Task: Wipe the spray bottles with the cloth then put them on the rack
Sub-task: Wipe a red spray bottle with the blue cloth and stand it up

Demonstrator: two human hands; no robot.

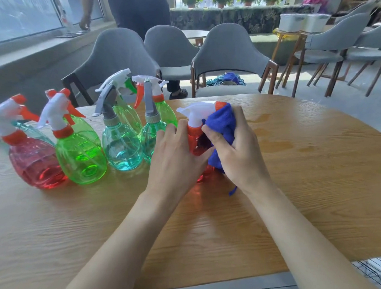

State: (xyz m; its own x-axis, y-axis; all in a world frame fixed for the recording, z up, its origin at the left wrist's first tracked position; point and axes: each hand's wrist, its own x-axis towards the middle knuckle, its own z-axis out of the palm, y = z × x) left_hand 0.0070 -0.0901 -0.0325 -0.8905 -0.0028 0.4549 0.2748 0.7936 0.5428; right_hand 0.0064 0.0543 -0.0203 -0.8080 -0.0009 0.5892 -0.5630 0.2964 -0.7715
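The red spray bottle [195,131] stands upright on the table [295,194], about midway across and nearer the far edge than the near one, between my two hands. My left hand [175,158] is wrapped round its body from the left, fingers curled against the plastic. Only the orange collar, the white trigger head and a strip of red at the base show past it. My right hand [237,151] grips the blue cloth [222,123], bunched in my curled fingers and thumb. It presses the cloth against the right side of the bottle, from the nozzle tip down towards the base, and a loose thread hangs onto the wood. Just left of my left hand, towards the left edge, the other bottles stand in a rough row. First is a teal bottle [150,135] with a grey sprayer, then a second teal bottle [121,146], a green bottle [82,156] with an orange collar and a pink-red bottle [34,165]. Two more green bottles [165,112] stand behind the teal ones. Darker patches [278,145] mark the wood to the right of my right hand. Grey chairs [229,54] line the far edge, and a person [137,12] stands beyond them by the window.
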